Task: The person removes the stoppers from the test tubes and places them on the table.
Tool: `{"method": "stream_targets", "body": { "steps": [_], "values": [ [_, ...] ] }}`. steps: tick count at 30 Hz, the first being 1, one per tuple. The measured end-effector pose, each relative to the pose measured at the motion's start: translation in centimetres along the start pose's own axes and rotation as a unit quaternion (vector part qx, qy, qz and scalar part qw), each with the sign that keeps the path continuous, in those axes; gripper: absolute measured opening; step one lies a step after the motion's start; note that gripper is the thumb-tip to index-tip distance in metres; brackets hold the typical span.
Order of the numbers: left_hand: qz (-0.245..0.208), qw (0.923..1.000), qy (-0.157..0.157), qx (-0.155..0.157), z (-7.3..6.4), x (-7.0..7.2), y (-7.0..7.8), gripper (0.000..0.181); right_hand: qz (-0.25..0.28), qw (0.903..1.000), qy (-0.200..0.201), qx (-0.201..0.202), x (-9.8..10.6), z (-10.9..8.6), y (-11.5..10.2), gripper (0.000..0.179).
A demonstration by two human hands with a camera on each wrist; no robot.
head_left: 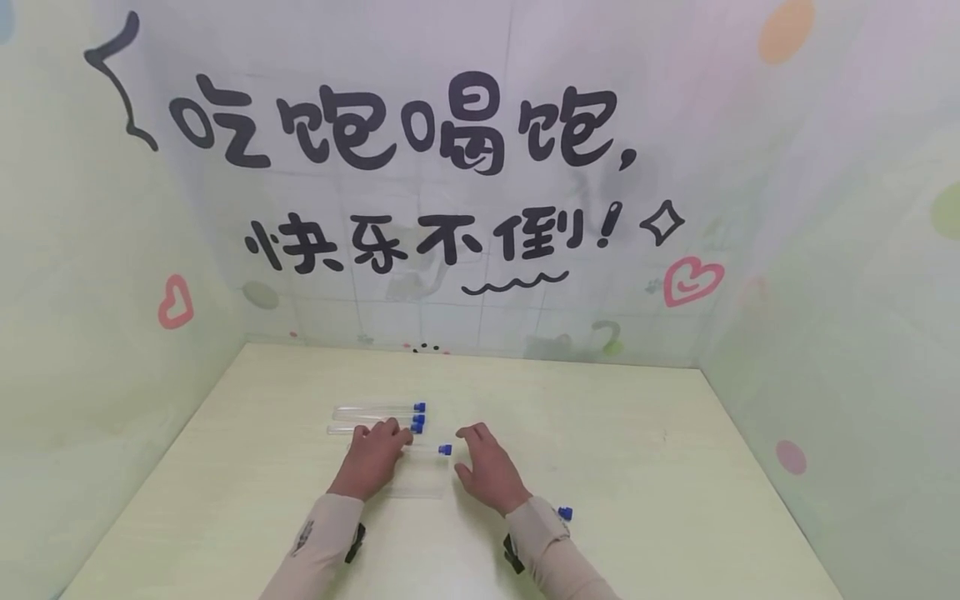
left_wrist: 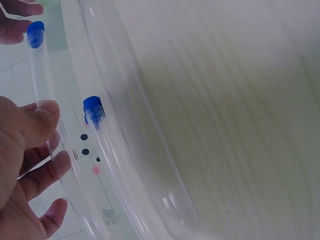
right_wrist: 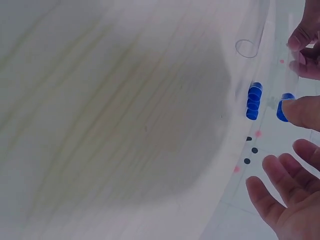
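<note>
My left hand pinches a clear test tube with a blue cap, thumb on one side and fingers on the other. In the left wrist view this held test tube stands apart from the rest. My right hand is just right of the cap, its fingers spread and loosely bent. In the right wrist view its thumb overlaps the cap, and contact is unclear. An uncapped test tube lies nearer me, its round mouth visible in the right wrist view.
Three capped test tubes lie side by side beyond my left hand, blue caps to the right. A loose blue cap sits beside my right sleeve. The pale table is bounded by printed walls at the back and sides.
</note>
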State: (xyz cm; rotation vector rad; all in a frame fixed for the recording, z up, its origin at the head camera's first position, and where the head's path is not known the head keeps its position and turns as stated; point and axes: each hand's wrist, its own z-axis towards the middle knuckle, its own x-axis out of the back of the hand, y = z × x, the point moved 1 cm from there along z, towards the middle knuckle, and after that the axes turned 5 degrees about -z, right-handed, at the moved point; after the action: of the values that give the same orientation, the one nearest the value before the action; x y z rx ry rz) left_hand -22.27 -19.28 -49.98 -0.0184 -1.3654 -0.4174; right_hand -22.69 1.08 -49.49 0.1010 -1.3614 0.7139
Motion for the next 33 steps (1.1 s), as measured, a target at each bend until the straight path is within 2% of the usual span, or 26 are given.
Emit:
{"method": "stream_targets", "body": {
  "steps": [8, 18, 26, 33],
  "values": [
    [0.007, 0.9999, 0.003, -0.009, 0.2, -0.2, 1.1, 0.018, 0.005, 0.9997, -0.02, -0.011, -0.4, -0.3, 0.4, 0.039],
    [0.001, 0.9995, 0.011, -0.028, 0.5, -0.2, 2.5, 0.018, 0.02, 0.9996, -0.013, 0.013, -0.3, -0.8, 1.1, 0.033],
    [0.0, 0.9994, 0.014, -0.032, 0.4, -0.3, 3.1, 0.018, 0.015, 0.9997, -0.02, -0.003, -0.1, -0.9, 1.2, 0.031],
    [-0.009, 0.9985, 0.03, -0.046, 0.1, -0.6, 3.3, 0.017, 0.023, 0.9994, -0.016, -0.02, -0.3, -1.2, 1.4, 0.017]
  ]
}}
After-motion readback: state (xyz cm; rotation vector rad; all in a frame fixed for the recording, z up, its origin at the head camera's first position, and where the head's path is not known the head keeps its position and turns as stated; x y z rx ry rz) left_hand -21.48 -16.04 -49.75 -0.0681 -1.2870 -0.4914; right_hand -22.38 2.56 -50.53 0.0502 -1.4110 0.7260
